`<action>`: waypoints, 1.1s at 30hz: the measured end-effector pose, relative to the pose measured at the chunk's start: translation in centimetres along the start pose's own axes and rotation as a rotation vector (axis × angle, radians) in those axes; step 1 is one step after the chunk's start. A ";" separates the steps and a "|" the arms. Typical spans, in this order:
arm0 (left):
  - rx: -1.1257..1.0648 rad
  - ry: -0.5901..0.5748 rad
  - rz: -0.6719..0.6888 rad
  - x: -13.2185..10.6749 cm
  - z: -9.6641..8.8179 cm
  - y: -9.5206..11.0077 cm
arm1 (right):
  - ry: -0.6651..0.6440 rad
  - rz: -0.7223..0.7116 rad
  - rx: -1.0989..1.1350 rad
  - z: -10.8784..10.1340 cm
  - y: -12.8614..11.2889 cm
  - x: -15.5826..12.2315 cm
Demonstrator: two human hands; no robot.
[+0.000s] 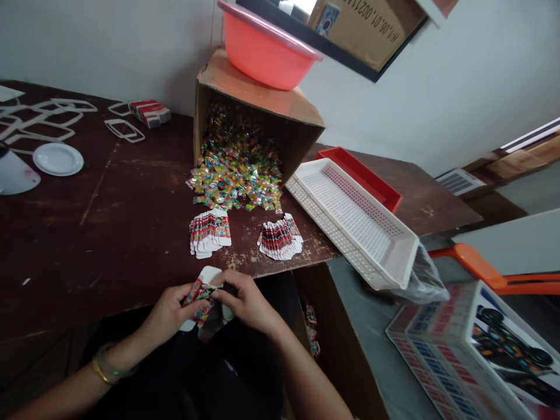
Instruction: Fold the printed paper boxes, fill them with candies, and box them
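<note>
My left hand (168,312) and my right hand (247,300) meet at the near edge of the brown table (109,221). Both are closed on one small printed carton (202,294), colourful with white flaps, held just off the table edge over my lap. Two fanned stacks of flat printed cartons lie just beyond: one stack (209,233) to the left, the other stack (280,238) to the right. Behind them a heap of small colourful sachets (234,175) spills from a cardboard box (258,111) tipped on its side.
An orange basin (266,49) rests on the box. A white perforated tray (354,219) overhangs the table's right edge, with a red tray (363,175) behind it. A white plate (58,158) and cardboard offcuts (39,119) lie far left. Printed boxes (472,350) stand at lower right.
</note>
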State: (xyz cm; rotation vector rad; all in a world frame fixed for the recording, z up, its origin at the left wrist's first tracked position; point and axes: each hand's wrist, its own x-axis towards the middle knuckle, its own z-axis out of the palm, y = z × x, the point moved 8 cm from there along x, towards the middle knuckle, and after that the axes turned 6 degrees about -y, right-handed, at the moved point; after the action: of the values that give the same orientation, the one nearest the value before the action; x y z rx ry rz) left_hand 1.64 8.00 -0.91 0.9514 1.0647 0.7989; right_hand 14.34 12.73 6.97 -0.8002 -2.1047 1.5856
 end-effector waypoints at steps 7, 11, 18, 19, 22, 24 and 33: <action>0.295 0.308 0.164 -2.9 -1.2 1.3 | 0.352 0.133 0.551 2.2 3.9 -2.6; 0.377 0.189 0.089 -3.7 -0.2 -0.7 | 0.255 0.341 0.919 5.4 7.5 -4.1; 0.094 0.034 -0.010 -3.9 1.9 -3.0 | -0.083 0.496 0.852 9.0 10.1 -4.7; -0.056 0.064 -0.067 -3.8 1.8 -3.8 | -0.068 0.468 0.788 8.9 10.0 -4.5; -0.465 0.068 -0.295 -3.7 2.5 -6.4 | 0.063 0.274 0.444 7.7 8.0 -3.9; -0.565 0.024 -0.386 -3.7 3.0 -7.3 | 0.121 0.177 0.280 7.4 6.5 -3.8; -0.602 -0.149 -0.311 -5.2 1.2 -8.1 | 0.069 0.093 0.123 7.9 5.1 -2.9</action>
State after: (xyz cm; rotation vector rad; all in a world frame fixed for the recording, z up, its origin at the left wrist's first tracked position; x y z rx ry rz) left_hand 1.95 -0.08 -6.30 0.3179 0.7488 0.7150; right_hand 12.81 6.02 -0.14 -0.9091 -1.9273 1.6917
